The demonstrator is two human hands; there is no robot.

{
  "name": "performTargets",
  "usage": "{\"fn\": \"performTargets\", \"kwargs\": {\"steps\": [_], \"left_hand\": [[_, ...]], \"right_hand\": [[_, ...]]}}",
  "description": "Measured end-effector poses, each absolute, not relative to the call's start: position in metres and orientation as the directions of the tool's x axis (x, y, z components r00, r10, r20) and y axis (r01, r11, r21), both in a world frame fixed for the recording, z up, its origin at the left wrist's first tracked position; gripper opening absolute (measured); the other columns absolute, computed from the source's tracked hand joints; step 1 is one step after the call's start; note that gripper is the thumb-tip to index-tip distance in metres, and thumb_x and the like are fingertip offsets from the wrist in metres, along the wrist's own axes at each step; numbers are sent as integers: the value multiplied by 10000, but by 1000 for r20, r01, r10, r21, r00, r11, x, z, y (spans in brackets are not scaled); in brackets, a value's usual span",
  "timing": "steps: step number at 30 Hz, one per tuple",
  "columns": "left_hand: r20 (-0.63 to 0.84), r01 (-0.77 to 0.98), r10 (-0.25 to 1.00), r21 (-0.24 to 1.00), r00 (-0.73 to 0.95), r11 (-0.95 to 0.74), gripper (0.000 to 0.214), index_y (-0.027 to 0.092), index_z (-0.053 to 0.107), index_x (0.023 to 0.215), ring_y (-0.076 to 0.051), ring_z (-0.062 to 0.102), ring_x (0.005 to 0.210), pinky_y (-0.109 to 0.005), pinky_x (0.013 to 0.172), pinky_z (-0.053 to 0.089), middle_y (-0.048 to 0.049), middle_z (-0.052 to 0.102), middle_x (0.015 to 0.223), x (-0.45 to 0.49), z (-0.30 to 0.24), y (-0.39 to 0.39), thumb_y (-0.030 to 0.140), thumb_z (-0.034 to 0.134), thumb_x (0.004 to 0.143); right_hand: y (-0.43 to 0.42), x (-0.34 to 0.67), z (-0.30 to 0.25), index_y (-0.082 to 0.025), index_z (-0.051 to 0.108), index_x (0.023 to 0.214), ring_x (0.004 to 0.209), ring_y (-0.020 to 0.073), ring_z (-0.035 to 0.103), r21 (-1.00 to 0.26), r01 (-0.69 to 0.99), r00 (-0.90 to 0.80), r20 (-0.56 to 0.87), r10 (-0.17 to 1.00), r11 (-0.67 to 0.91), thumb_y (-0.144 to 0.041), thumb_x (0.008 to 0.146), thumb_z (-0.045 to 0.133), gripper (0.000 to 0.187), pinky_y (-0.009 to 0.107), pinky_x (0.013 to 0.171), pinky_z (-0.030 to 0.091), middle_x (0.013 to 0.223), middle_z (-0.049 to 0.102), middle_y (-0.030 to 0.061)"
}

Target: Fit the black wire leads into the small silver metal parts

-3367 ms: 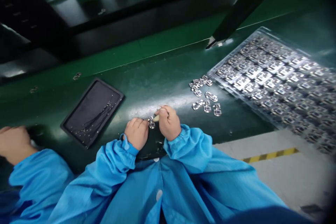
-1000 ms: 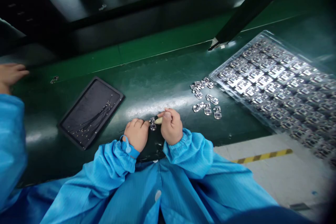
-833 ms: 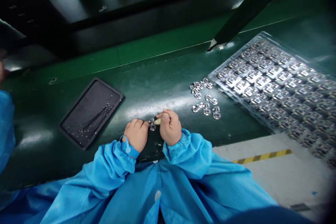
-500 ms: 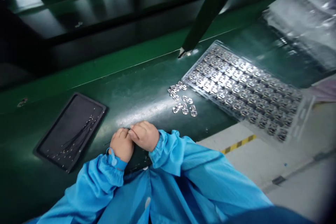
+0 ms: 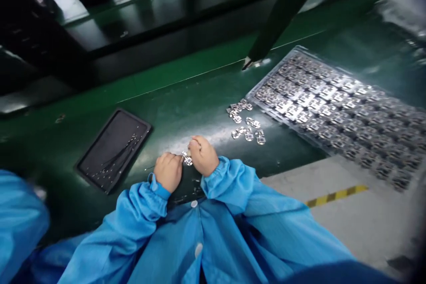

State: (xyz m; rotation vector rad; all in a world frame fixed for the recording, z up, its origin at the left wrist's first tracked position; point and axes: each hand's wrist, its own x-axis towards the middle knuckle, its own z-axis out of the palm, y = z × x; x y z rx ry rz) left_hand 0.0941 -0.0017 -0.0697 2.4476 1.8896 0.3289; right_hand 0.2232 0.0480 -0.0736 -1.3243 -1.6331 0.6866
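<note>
My left hand (image 5: 168, 171) and my right hand (image 5: 203, 156) sit close together at the edge of the green workbench (image 5: 199, 75). A small metal part (image 5: 187, 159) shows between them, pinched in my left fingertips. My right fingers close on a small pale-tipped tool (image 5: 189, 154), mostly hidden by the hand. To the right lies a loose scatter of similar metal parts (image 5: 244, 120). Beyond it is a clear plastic tray (image 5: 249, 96) holding rows of them.
A black mat tray (image 5: 113, 131) with fine dark wires lies left of my hands. A co-worker's blue sleeve (image 5: 20, 217) enters at the lower left. A black bar (image 5: 286, 13) slants above the bench. Grey floor with yellow-and-black tape (image 5: 336, 195) lies at the right.
My hands, pressed together half a second ago, have parted slightly, showing the metal part again. The view has swung back, and the co-worker's hand has left the frame.
</note>
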Motion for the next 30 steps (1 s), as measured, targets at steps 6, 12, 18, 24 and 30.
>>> {"fn": "performTargets", "kwargs": {"steps": [6,12,18,24,30], "left_hand": [[113,960,972,174,204,-222,247,187,599,755,-162,499,748,-289,695,386,-38,580,683,98,-67,-4,243,373,835],[154,964,966,134,207,-228,211,194,592,751,-171,500,778,-288,680,372,-28,586,695,99,-68,-6,234,398,825],[197,968,953,63,228,-244,179,195,597,812,-184,515,837,-297,699,373,-30,607,747,100,-70,-9,220,419,815],[234,965,943,51,238,-256,144,190,593,830,-194,516,846,-301,696,371,-32,607,742,100,-71,-9,214,455,796],[233,967,943,41,236,-252,138,194,597,838,-202,514,860,-303,703,374,-31,608,752,100,-71,-10,211,470,786]], "right_hand": [[42,227,-82,-192,494,953,589,137,607,-930,333,62,184,981,153,-365,831,366,247,286,582,504,708,629,22],[31,230,-87,-189,454,984,618,138,611,-952,273,139,182,973,139,-354,834,374,236,292,574,493,723,616,19],[28,229,-89,-198,443,999,655,143,612,-937,298,137,229,964,181,-326,838,381,215,305,594,496,752,616,27],[28,229,-87,-200,436,995,614,130,603,-924,318,112,257,960,211,-306,843,376,195,301,593,501,751,613,23],[28,230,-86,-206,432,996,627,130,601,-910,338,85,284,955,241,-292,846,372,183,296,603,501,753,613,25]]}}
